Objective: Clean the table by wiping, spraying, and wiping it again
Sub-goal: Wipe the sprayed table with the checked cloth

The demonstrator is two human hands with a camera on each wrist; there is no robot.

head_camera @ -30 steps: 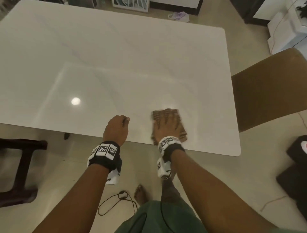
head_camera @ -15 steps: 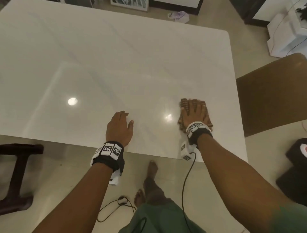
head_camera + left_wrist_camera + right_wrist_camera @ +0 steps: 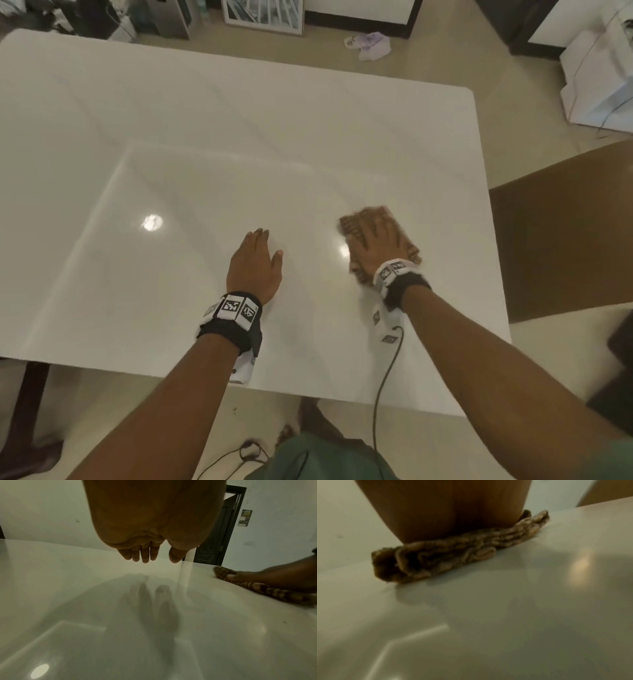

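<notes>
Pressing flat, the right hand (image 3: pixel 378 245) pins the brown patterned folded cloth (image 3: pixel 407 240) to the glossy white tabletop (image 3: pixel 239 137) at lower right of the head view, fingers straight and slightly spread over it. The cloth's long axis seems to run toward the far edge. The left hand (image 3: pixel 255 265) hovers just above the tabletop beside it, fingers straight and together, holding nothing.

Dim, warm light; glare spots on the glossy table (image 3: pixel 239 137); right wrist view blurred (cloth (image 3: pixel 453 550) soft).

Cloth on counter, near its right edge
Right hand (image 3: pixel 378 245) lies on the cloth (image 3: pixel 407 240); left hand (image 3: pixel 255 265) to its left (above the counter (image 3: pixel 205 137)).
</notes>
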